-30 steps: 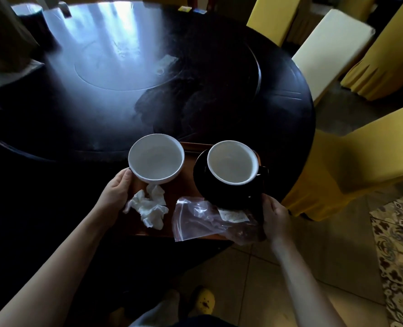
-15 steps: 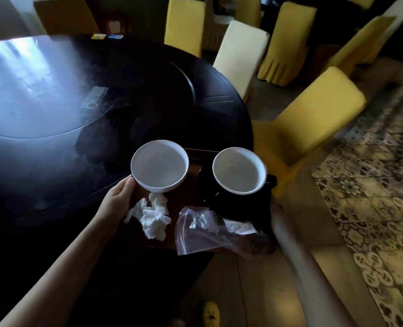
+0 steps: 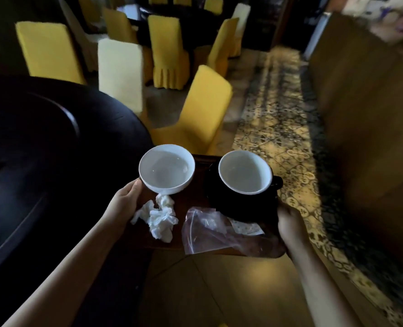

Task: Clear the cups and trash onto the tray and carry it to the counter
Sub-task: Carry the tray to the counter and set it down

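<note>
Tray held level, long axis spanning both hands: left hand fingers closed on its left edge, right hand on its right.

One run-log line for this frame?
phase: carrying | left hand, right hand: grip tray | load: white cup, black cup, tissue, plastic bag

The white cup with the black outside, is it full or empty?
Empty: the black-sided white cup stands upright, its pale inside bare to the bottom.
</note>
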The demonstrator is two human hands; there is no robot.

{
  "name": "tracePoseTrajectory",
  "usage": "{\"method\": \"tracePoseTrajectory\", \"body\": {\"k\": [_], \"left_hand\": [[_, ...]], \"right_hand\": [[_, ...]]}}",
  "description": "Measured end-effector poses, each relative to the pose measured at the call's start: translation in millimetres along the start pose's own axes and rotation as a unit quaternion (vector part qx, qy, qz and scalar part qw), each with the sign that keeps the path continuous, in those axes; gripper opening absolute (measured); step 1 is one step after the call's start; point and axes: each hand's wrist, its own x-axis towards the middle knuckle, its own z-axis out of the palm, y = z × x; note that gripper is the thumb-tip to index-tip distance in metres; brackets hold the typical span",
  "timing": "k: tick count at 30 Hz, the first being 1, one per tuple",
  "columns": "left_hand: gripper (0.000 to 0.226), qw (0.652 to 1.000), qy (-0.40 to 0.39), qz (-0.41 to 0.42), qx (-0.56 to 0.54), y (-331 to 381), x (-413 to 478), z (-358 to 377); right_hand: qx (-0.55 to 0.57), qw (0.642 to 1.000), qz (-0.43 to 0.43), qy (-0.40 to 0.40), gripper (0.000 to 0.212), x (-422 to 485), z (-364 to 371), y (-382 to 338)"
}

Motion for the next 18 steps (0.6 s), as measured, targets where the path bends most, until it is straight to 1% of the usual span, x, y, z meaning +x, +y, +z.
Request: {"method": "tracePoseTrajectory", "body": {"k": [4, 7, 9, 12, 16, 18], "left_hand": [[0.029, 0.998, -0.051, -0.006, 0.029, 13.5, 18.1, 75.1], [0.031, 0.994, -0.094, -0.003, 0.046, 21.5, 32.6, 136.7], [0.031, 0.99, -0.127, 0.003, 0.065, 26.9, 40.3, 181.2], [0.029, 0.985, -0.156, 0.007, 0.066, 35.2, 49.2, 246.8], [0.031, 0.973, -0.211, 0.018, 0.09, 48.9, 57.3, 325.9], [0.031, 0.967, -0.238, 0.009, 0.093, 53.7, 66.1, 363.8]], "right_hand": [[0.032, 0.995, 0.065, 0.069, 0.04, 19.3, -60.6, 17.5], [0.051, 0.988, 0.086, 0.119, 0.038, 35.4, -109.5, 31.8], [0.053, 0.984, 0.097, 0.139, 0.036, 45.0, -141.4, 37.8], [0.069, 0.975, 0.105, 0.185, 0.034, 60.1, -187.2, 49.7], [0.087, 0.961, 0.125, 0.23, 0.033, 72.1, -242.4, 60.1], [0.089, 0.953, 0.129, 0.258, 0.03, 79.2, -266.8, 62.8]]}}
